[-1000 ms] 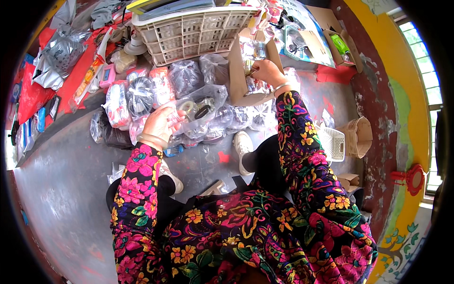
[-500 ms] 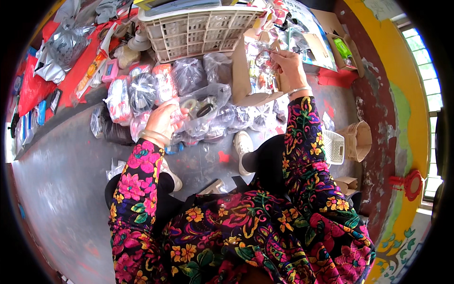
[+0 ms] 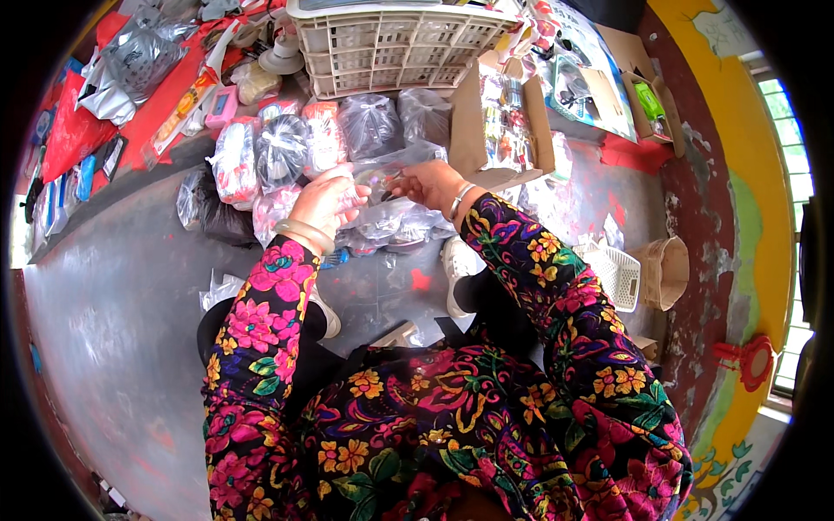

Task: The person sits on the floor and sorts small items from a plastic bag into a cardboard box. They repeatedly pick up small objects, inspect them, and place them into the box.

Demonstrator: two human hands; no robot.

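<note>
Bag (image 3: pixel 401 158) in left hand (image 3: pixel 323 201); right hand (image 3: pixel 433 184) over it.

Crate (image 3: pixel 400 54) behind the bags (image 3: pixel 368 122)

Lettering and numerals: we are finding none that can be read. Packaging: we are listing a long orange-and-white package (image 3: pixel 184 113) on red sheeting (image 3: pixel 165 97) and a bright green packet (image 3: pixel 649 102) in an open cardboard box (image 3: pixel 673 122); on both, we are making out colours only.
</note>
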